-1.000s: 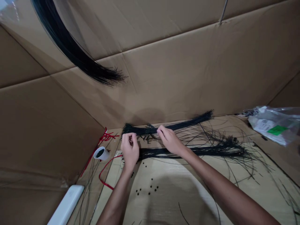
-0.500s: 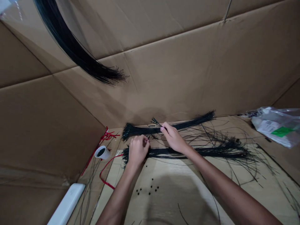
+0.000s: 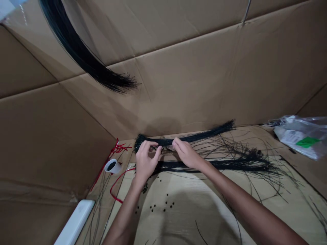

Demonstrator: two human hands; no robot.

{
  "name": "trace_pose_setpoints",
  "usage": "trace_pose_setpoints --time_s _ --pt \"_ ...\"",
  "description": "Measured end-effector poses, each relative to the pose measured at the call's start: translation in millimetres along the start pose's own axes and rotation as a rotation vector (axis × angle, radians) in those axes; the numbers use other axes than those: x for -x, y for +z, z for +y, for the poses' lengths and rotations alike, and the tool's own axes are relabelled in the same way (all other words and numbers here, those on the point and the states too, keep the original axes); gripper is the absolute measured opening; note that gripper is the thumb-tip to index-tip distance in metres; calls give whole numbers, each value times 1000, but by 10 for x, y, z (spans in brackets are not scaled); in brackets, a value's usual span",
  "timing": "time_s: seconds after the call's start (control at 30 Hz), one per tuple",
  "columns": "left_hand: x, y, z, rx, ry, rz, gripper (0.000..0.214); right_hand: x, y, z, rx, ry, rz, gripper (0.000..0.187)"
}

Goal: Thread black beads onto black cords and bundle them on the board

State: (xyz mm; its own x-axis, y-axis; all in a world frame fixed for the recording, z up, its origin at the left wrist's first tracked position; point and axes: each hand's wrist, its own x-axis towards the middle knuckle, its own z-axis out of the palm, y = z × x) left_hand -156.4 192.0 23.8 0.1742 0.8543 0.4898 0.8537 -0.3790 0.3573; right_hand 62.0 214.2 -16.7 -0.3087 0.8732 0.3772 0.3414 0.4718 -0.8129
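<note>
My left hand is over the left end of the near bundle of black strands, thumb and forefinger apart around the tips of a few thin black strands. My right hand is closed in a pinch on those strands, just in front of the far bundle of black strands. The exact hold is partly hidden by the fingers. Small black beads lie scattered on the pale board below my hands.
A white cup of black bits stands at left, near red ribbon and a white bar-shaped object. Cardboard walls enclose the space. A thick black strand bundle hangs upper left. A clear plastic bag lies at right.
My left thumb and forefinger have spread apart, and the hand has shifted slightly left. The strand tips in my right hand have lowered from pointing upward to lie between both hands.
</note>
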Motion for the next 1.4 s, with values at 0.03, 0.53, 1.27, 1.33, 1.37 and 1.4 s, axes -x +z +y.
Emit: trace_pose_setpoints --time_s 0.03,0.53,1.27,1.33,1.37,1.4 --pt "-2 95 -65 19 -70 -16 21 -7 0 32 7 29 46 30" --pt "-14 375 -197 -199 0 -218 14 -61 -94 82 -13 151 65 34" --pt "133 28 -13 -10 -28 -51 22 -5 -10 -13 28 -20 -42 25" --pt "244 47 46 -101 -143 -218 33 -18 -42 24 41 11 -19 25" --pt "312 45 101 -158 -193 -325 40 -22 -60 35 41 24 -15 25" --pt "384 39 169 -215 -239 -428 44 -23 -77 38 37 33 -18 23"
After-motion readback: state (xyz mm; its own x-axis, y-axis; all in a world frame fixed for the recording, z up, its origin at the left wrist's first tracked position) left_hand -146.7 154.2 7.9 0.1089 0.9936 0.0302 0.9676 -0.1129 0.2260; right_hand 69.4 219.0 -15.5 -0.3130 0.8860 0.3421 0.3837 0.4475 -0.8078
